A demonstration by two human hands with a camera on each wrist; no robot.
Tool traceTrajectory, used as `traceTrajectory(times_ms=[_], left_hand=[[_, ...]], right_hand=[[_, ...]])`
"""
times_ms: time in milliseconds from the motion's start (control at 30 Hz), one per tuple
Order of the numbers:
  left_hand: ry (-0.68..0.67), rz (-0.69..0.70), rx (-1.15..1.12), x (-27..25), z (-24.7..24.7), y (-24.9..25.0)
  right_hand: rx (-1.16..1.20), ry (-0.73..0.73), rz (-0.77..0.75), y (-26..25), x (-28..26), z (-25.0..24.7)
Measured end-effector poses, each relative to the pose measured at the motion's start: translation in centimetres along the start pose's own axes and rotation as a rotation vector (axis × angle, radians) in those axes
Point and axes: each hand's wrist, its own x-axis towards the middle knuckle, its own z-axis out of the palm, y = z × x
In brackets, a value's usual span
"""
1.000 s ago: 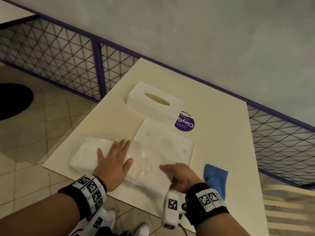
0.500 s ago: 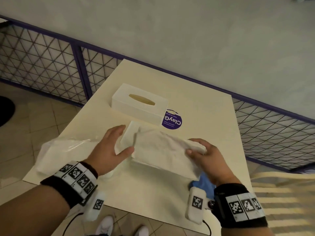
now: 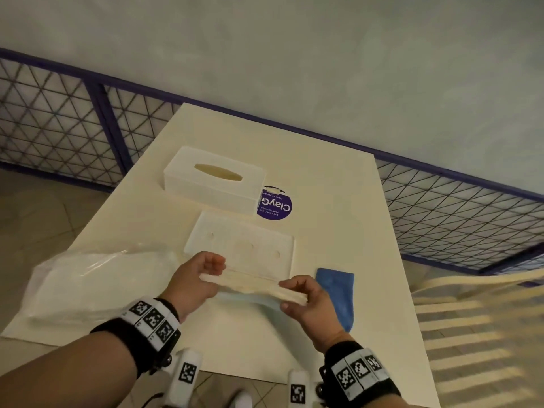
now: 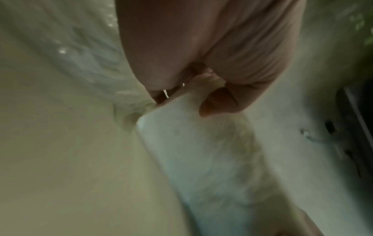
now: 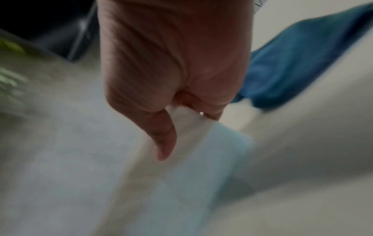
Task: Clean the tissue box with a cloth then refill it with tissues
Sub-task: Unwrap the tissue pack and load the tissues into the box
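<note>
A flat stack of white tissues [image 3: 253, 285] hangs just above the near part of the table, held at both ends. My left hand [image 3: 203, 275] grips its left end and my right hand [image 3: 297, 293] grips its right end. Both wrist views show the stack [image 4: 201, 159] [image 5: 181, 167] running away from the curled fingers. The white tissue box cover [image 3: 215, 179] with an oval slot stands farther back. Its flat white base plate [image 3: 241, 245] lies between the cover and my hands. A blue cloth [image 3: 338, 293] lies on the table right of my right hand.
A clear plastic tissue wrapper [image 3: 88, 284] lies at the table's near left corner. A purple round sticker [image 3: 275, 204] is on the cream table [image 3: 323, 178] beside the box cover. A purple mesh railing [image 3: 59, 122] runs behind, and a slatted chair [image 3: 477, 334] stands at the right.
The tissue stack has come out of the plastic wrapper, which stays at the left. Both hands now hold the stack edge-on by its ends, nearer to me than before.
</note>
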Motion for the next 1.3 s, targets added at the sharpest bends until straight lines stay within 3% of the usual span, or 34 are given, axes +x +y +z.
traceTrajectory(times_ms=[133, 433, 600, 800, 1033, 1133, 1300], left_hand=[[0.060, 0.030, 0.068, -0.3, 0.7, -0.9], [0.092, 0.062, 0.098, 0.1, 1.1, -1.0], [0.018, 0.050, 0.290, 0.6, 1.2, -0.8], [0.216, 0.045, 0.377, 5.8, -0.9, 4.1], [0.172, -0.087, 0.555, 9.9, -2.4, 3.8], [0.134, -0.112, 0.535, 10.0, -3.3, 3.6], [0.258, 0.035, 0.602, 6.9, -7.4, 4.8]], right_hand=[[-0.034, 0.037, 0.032, 2.2, 0.1, 0.2], [-0.139, 0.108, -0.063, 2.2, 0.6, 0.0], [-0.194, 0.111, -0.008, 2.4, 1.1, -0.2], [-0.020, 0.161, 0.090, -2.0, 5.6, 0.9], [-0.186, 0.169, 0.209, -3.7, 10.6, 3.1], [-0.416, 0.147, 0.278, -3.2, 11.1, 2.7], [-0.528, 0.173, 0.107, -4.4, 9.9, 3.9]])
